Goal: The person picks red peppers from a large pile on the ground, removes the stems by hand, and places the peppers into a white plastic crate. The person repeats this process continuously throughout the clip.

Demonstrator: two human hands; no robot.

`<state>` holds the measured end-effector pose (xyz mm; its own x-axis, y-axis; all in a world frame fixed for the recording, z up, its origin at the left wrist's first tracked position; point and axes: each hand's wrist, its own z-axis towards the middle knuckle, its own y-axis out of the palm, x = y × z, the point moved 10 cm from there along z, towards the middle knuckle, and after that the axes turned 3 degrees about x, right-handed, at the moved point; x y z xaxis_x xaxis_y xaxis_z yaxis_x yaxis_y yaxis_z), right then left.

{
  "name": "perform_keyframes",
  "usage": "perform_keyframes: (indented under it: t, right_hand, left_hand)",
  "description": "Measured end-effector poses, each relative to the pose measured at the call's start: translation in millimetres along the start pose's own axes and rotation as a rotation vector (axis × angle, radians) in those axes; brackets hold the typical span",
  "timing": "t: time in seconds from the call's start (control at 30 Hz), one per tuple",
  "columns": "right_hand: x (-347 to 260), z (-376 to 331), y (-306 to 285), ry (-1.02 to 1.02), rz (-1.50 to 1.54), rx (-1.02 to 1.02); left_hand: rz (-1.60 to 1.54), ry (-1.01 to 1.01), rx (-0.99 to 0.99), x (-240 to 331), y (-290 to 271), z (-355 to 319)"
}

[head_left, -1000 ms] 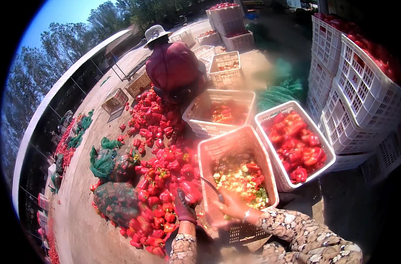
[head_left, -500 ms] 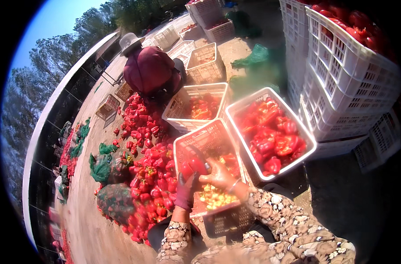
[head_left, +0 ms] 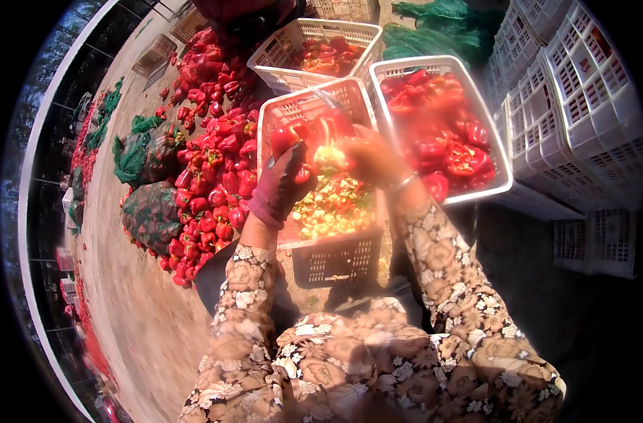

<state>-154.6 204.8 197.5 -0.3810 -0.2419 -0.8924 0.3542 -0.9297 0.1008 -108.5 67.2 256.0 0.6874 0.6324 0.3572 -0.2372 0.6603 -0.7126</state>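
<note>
a red pepper (head_left: 326,127), split open around its pale core (head_left: 330,159), is held above the scrap crate (head_left: 335,262), likely so loose bits drop inside. the gloved left hand (head_left: 282,183) clamps its left side, seemingly steadying it; the blurred right hand (head_left: 374,161) meets its right, grip impossible to tell. right of the scrap crate, within reach, sits a white crate (head_left: 480,194) of opened peppers (head_left: 434,151); left, a pepper heap (head_left: 219,158).
</note>
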Motion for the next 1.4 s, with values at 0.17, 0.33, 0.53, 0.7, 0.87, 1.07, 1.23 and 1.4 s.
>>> perform_keyframes:
  t: [0.17,0.33,0.53,0.7,0.87,1.07,1.23,1.4]
  right_hand:
    - [6.3,-15.1,17.5,0.618,0.217,0.082]
    - [-2.8,-7.2,28.5,0.600,0.018,0.031]
    - [6.3,-0.7,33.5,0.483,0.018,0.197]
    - [40.9,-14.2,4.2,0.457,0.336,0.507]
    - [27.2,-24.5,-81.3,0.267,0.498,0.778]
    - [-6.3,-45.6,-154.3,0.120,0.308,1.001]
    - [-18.6,-44.2,-155.8,0.259,0.141,0.929]
    - [-2.5,-28.9,-123.2,0.267,0.056,0.578]
  left_hand:
    - [-0.388,-0.554,-0.224,-55.2,16.4,-38.9]
    - [-0.924,-0.979,0.047,-71.7,17.9,-47.0]
    - [-0.670,-1.090,0.111,-81.8,9.9,-49.0]
    - [-1.439,-1.267,0.600,-95.6,66.6,-61.1]
    - [-1.638,-1.201,0.596,-126.9,120.4,-54.1]
    - [-1.223,-1.026,0.165,-104.6,199.9,41.8]
    - [-1.051,-0.619,-0.023,-10.7,148.6,109.5]
    - [-0.357,-0.192,-0.372,20.4,130.7,89.1]
